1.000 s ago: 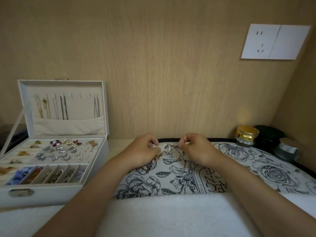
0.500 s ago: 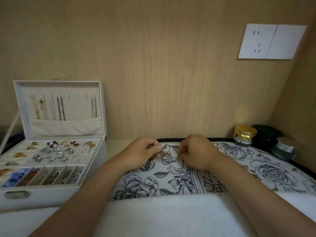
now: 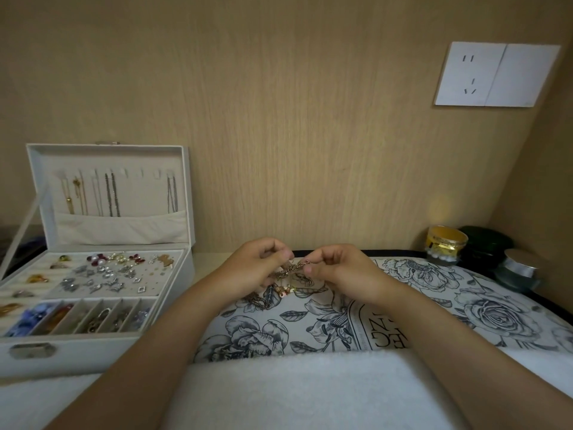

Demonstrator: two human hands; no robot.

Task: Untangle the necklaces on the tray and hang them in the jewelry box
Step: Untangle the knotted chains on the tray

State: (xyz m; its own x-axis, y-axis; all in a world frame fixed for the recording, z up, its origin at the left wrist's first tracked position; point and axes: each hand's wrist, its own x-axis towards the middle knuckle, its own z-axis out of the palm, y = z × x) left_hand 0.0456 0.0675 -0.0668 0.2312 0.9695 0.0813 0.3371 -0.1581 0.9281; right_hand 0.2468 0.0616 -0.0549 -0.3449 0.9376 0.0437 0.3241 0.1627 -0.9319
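A tangled bunch of thin gold and bronze necklaces (image 3: 290,272) is pinched between my left hand (image 3: 254,268) and my right hand (image 3: 338,271), just above the flower-printed tray (image 3: 434,299). Part of the tangle hangs down with small pendants and lies on the tray below my left hand. The white jewelry box (image 3: 102,262) stands open at the left. Several chains hang from hooks inside its upright lid (image 3: 108,187); a few hooks between them are bare.
The box's lower tray holds several earrings, rings and charms. A gold jar (image 3: 446,245), a dark jar (image 3: 483,246) and a silver-lidded jar (image 3: 517,270) stand at the back right corner. A white towel (image 3: 279,389) lies in front. A wooden wall with a socket plate (image 3: 496,74) rises behind.
Both hands have lifted the tangle slightly off the tray and drawn closer together, pinching it between the fingertips. More of the chain now shows between them.
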